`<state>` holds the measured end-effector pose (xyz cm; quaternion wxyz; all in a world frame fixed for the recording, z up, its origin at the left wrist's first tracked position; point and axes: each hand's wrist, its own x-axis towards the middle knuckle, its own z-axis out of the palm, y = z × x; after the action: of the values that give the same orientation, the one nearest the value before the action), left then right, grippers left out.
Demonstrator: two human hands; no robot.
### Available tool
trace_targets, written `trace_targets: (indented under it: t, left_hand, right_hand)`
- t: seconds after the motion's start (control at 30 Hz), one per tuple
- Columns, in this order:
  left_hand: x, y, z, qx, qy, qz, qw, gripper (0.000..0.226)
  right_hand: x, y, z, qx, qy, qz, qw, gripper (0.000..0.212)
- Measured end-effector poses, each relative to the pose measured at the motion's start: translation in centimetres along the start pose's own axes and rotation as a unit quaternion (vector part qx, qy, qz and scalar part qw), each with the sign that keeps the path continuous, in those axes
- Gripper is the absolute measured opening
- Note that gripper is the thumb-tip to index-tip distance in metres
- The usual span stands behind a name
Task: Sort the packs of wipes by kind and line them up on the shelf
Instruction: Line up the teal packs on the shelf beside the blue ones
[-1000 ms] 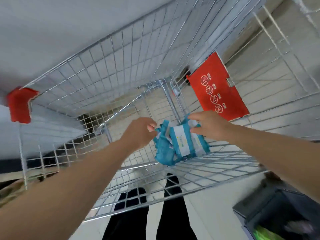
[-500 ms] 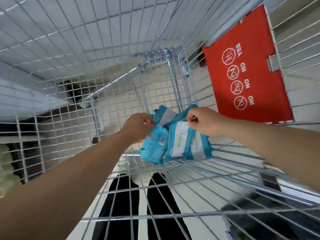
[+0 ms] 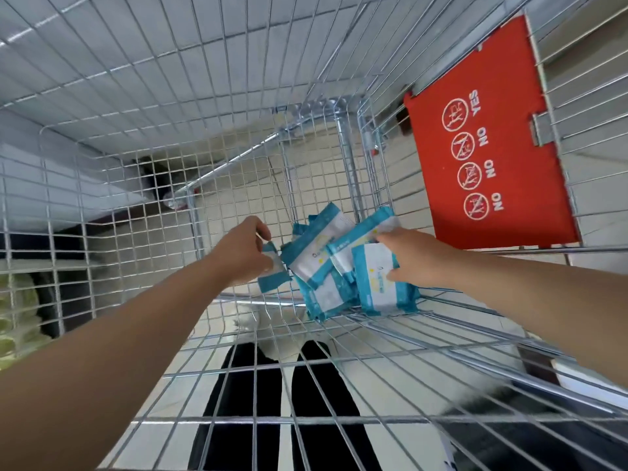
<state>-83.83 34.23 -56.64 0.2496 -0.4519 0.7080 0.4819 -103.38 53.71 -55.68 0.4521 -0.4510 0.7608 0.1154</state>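
Observation:
Several blue-and-white packs of wipes (image 3: 326, 263) lie bunched in the far corner of a wire shopping cart (image 3: 238, 365). My left hand (image 3: 243, 254) pinches the edge of one small blue pack (image 3: 273, 278) at the left of the bunch. My right hand (image 3: 413, 258) grips a blue-and-white pack (image 3: 380, 290) at the right side, fingers wrapped over its top. The other packs lean between the two hands, resting on the cart's wire floor. No shelf for the wipes is visible here.
The cart's wire walls (image 3: 102, 185) rise all around both arms. A red child-seat flap (image 3: 486, 158) with YES/NO symbols hangs at the right. Black-trousered legs (image 3: 272, 402) show below through the mesh. Green goods (image 3: 13, 317) sit at the far left, outside the cart.
The camera has dropped closer into the cart. The packs have fanned apart: my left hand now holds one small pack away from the bunch, and my right hand has shifted onto the rightmost pack.

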Motion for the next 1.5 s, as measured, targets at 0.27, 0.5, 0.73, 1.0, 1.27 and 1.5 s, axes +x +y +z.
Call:
trace_targets:
  t: [0.27, 0.5, 0.73, 1.0, 1.27, 1.5]
  left_hand:
    - [0.0, -0.7, -2.7, -0.039, -0.015, -0.068, 0.997, 0.049]
    - [-0.7, -1.0, -5.7, -0.071, -0.051, -0.067, 0.994, 0.007]
    - [0.5, 1.5, -1.3, -0.038, -0.095, -0.002, 0.995, 0.029]
    - [2.8, 1.3, 2.9, 0.008, -0.018, 0.056, 0.998, 0.043]
    - [2.7, 1.1, 3.4, -0.002, -0.039, 0.054, 0.998, 0.041]
    - [-0.8, 0.2, -1.9, -0.002, -0.045, 0.042, 0.998, 0.030]
  right_hand:
    - [0.1, 0.1, -0.1, -0.013, 0.042, 0.008, 0.999, 0.046]
    - [-0.1, 0.5, -3.7, 0.050, 0.045, -0.015, 0.998, 0.030]
    - [0.4, 0.5, -4.9, 0.063, 0.145, 0.002, 0.987, 0.020]
    - [2.1, 1.0, -3.8, 0.064, 0.180, 0.029, 0.981, 0.019]
    - [1.8, 1.0, -3.8, 0.078, 0.180, 0.018, 0.981, 0.021]
    - [0.0, -1.3, -6.6, 0.101, 0.213, -0.022, 0.972, 0.016]
